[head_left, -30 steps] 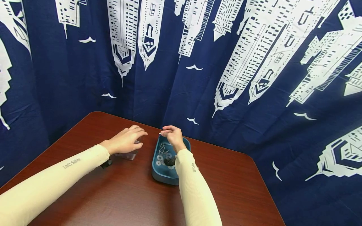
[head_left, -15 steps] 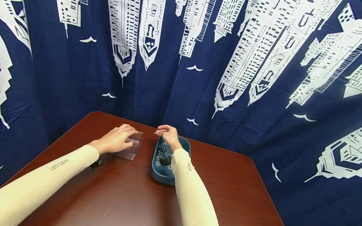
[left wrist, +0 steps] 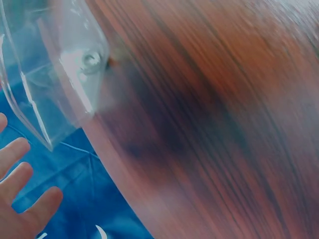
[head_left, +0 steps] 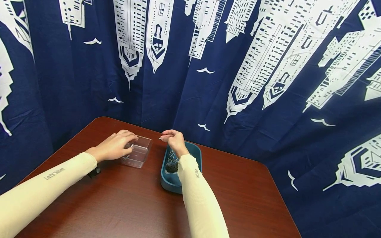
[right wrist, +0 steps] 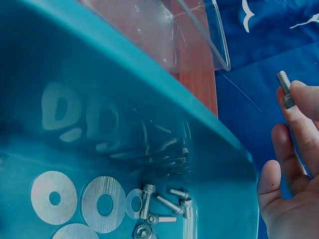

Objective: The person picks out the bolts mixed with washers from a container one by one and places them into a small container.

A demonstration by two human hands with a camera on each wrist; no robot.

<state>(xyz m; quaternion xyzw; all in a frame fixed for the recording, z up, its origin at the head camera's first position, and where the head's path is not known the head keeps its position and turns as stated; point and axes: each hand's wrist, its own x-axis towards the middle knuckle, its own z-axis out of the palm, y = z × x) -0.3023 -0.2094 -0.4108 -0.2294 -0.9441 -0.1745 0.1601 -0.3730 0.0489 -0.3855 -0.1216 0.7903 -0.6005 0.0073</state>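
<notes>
Over the blue tray [head_left: 169,185], my right hand [head_left: 176,142] pinches a small metal bolt [right wrist: 284,83] between thumb and finger, its threaded end pointing up in the right wrist view. The other fingers of that hand are loosely bent. My left hand [head_left: 114,146] is at the left side of a clear plastic box [head_left: 134,162], its fingers spread and relaxed; touching cannot be told. A small ring-shaped metal piece [left wrist: 90,61] shows at the box in the left wrist view. Flat washers [right wrist: 54,197] and several bolts [right wrist: 148,201] lie in the tray.
Both containers stand side by side on a reddish-brown wooden table [head_left: 134,205], near its back edge. Behind it hangs a navy curtain [head_left: 166,99] with white buildings printed on it. A dark piece [head_left: 171,167] sits below my right wrist, over the tray.
My left hand has moved left, uncovering more of the clear box. My right hand has shifted slightly left toward the box with the bolt still pinched.
</notes>
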